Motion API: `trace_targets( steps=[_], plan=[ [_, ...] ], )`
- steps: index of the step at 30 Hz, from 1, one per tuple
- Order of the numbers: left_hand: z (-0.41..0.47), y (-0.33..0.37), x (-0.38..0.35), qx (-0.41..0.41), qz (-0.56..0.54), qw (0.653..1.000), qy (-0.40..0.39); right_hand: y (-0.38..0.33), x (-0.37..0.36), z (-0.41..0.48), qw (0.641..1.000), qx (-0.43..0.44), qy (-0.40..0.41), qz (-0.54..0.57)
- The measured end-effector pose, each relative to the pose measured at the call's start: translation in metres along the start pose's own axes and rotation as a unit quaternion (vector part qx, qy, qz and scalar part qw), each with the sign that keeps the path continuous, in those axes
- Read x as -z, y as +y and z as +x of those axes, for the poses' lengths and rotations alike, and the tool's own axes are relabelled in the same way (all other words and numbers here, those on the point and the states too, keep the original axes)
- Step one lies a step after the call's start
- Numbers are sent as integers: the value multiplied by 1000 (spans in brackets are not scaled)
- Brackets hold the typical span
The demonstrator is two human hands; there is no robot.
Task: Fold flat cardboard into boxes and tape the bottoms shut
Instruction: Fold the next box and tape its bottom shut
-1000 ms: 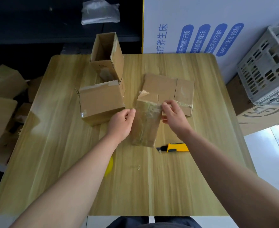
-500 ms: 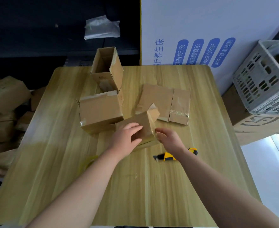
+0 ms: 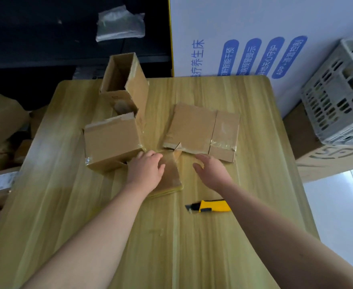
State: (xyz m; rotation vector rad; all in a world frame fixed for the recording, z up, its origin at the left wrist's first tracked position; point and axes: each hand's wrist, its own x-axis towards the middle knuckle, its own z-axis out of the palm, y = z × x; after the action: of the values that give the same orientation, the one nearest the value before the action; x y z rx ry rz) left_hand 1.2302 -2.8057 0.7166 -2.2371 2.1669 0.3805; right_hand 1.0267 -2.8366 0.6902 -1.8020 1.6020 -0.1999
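A small brown cardboard box (image 3: 171, 176) lies on the wooden table (image 3: 192, 247) in the middle. My left hand (image 3: 145, 171) rests flat on top of it with fingers spread. Just to its right, my right hand (image 3: 212, 171) hovers with straight fingers, apart from the box. A flattened cardboard piece (image 3: 200, 130) with old tape lies behind both hands. Left of it stands a folded box (image 3: 112, 140), and a taller open box (image 3: 125, 84) stands at the back.
A yellow utility knife (image 3: 210, 206) lies near my right forearm. A white plastic crate (image 3: 338, 97) sits on a carton at the right. More brown boxes (image 3: 0, 115) are piled off the table's left edge. A large white printed carton (image 3: 244, 36) stands behind the table.
The small box went from flat to raised between both hands, then down onto the table. My right hand has let go of it; my left hand now lies on top.
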Motion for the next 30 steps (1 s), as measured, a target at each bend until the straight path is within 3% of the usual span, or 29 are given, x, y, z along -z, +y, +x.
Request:
trace_targets(
  steps=[6, 14, 21, 30],
  plan=[
    [63, 65, 10, -37, 23, 999, 10, 45, 64, 31, 991, -2, 45, -130],
    [138, 79, -7, 58, 59, 993, -82, 95, 81, 78, 983, -103, -5, -153],
    [174, 59, -36, 186, -18, 965, -182, 104, 62, 99, 984, -140, -36, -109],
    [174, 86, -18, 146, -79, 976, -140, 119, 82, 85, 973, -220, 31, 59]
  ],
)
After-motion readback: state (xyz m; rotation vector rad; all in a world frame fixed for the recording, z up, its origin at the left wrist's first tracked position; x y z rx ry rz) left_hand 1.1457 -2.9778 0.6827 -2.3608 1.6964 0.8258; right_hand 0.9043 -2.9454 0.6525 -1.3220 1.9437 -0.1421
